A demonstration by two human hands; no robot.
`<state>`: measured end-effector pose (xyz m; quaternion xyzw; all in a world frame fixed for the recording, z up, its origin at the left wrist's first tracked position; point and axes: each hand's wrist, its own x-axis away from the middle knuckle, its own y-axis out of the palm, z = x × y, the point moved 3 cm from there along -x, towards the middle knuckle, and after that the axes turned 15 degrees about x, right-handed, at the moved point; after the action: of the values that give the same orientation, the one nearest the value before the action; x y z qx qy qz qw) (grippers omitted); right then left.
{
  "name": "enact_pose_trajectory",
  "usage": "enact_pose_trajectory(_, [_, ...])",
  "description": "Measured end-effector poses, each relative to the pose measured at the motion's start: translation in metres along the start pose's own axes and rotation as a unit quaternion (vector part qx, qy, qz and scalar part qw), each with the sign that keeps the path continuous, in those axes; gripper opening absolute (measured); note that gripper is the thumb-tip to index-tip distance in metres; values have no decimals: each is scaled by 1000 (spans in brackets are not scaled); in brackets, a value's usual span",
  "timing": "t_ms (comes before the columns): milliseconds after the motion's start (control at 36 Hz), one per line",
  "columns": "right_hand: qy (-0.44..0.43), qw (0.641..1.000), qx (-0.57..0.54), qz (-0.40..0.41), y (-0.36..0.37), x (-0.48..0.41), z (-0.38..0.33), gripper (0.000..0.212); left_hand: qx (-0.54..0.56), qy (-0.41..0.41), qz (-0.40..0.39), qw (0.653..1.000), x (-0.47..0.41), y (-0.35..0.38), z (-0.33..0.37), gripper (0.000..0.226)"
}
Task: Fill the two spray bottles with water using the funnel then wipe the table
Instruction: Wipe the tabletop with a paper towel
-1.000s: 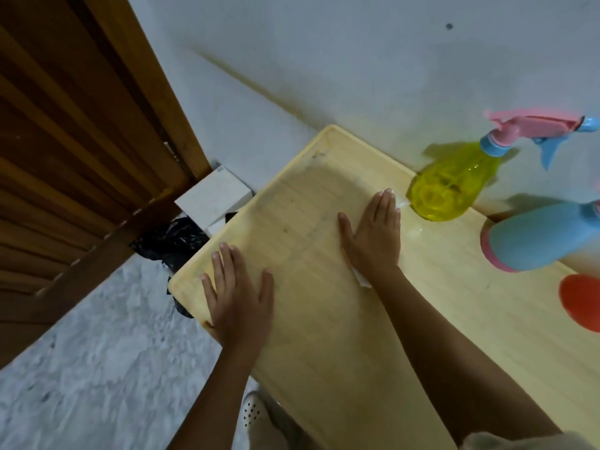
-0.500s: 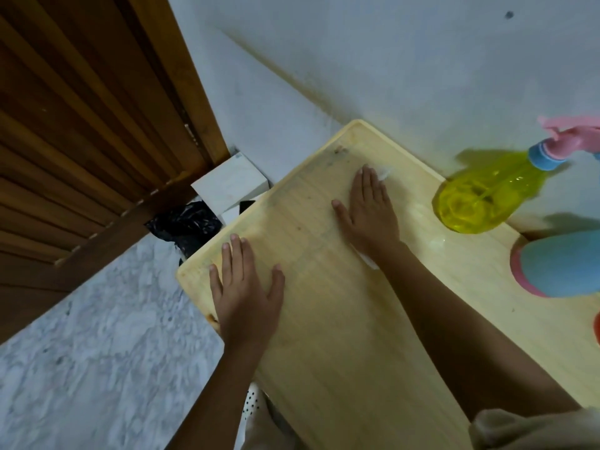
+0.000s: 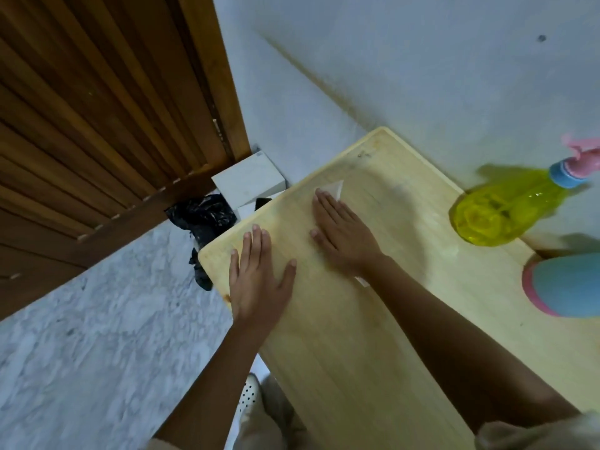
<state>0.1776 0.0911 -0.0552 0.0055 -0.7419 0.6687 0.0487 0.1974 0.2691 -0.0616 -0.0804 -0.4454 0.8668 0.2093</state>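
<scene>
My right hand (image 3: 344, 233) lies flat on a thin white wipe (image 3: 336, 189) and presses it onto the light wooden table (image 3: 373, 336); only the wipe's corners show beyond my fingertips and at my wrist. My left hand (image 3: 258, 276) rests flat, fingers apart, on the table's left edge, holding nothing. A yellow spray bottle (image 3: 500, 216) with a pink and blue trigger head stands at the right by the wall. A blue spray bottle with a pink base (image 3: 565, 285) is cut off at the right edge. No funnel is in view.
A grey wall (image 3: 422, 76) runs along the table's far side. A slatted wooden door (image 3: 97, 125) fills the upper left. A white box (image 3: 248, 181) and a black plastic bag (image 3: 203, 219) sit on the marble floor (image 3: 97, 352) beside the table's left corner.
My right hand has slid the wipe from beside the yellow bottle leftward across the table toward the left side. My left hand has stayed flat on the edge. The view has shifted left.
</scene>
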Motion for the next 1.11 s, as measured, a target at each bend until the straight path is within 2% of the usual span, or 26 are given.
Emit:
enact_pose_trajectory(56, [1,997,-80,-3,-5,3,1,69,1,1,-13,1000,2,-2,-4,82])
enact_pose_trajectory(111, [24,989,-145,27,-14,4,5,59,-14,-5,-9,1000,4,-7,-8,82])
enact_pose_trajectory(194, [92,978,-176,67,-20,4,14,49,-25,-24,0,999,7,-12,-17,82])
enact_pose_trajectory(278, [97,988,-116,37,-13,4,18,52,-20,-15,0,1000,9,-12,-21,79])
enact_pose_trajectory(361, [87,996,-24,21,-1,4,14,65,-23,-10,10,1000,10,-11,-22,78])
enact_pose_trajectory(500, [90,995,30,10,5,1,2,74,-23,-9,19,1000,9,-10,-24,77])
enact_pose_trajectory(1111, [6,998,63,5,9,23,-29,76,-34,-12,25,999,11,-9,-20,78])
